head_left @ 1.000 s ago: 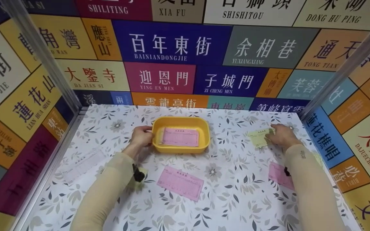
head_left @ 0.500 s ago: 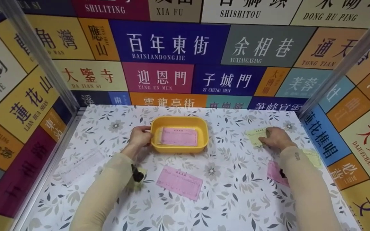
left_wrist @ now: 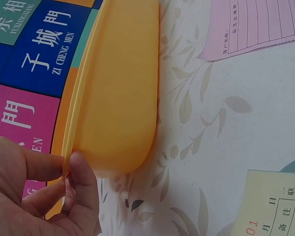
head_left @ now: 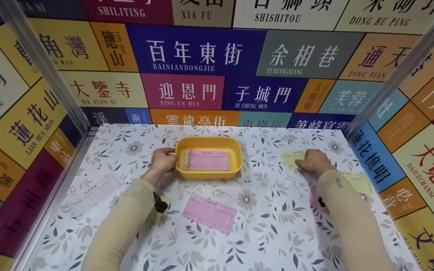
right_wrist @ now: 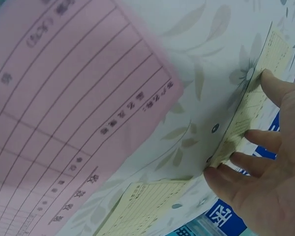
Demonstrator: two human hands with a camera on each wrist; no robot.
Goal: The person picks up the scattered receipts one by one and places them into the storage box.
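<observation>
Landmark: yellow tub [head_left: 208, 175]. Left hand [head_left: 163, 162] pinches its left rim. Yellow slip [head_left: 289, 159] lies right of the tub, well apart, long axis roughly tubward; right hand [head_left: 315, 161], nearer, touches it, fingers spread.

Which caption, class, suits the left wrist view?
Left hand pinches the rim of a rounded yellow plastic tub, near a pink paper slip and a pale-yellow paper slip.
</observation>
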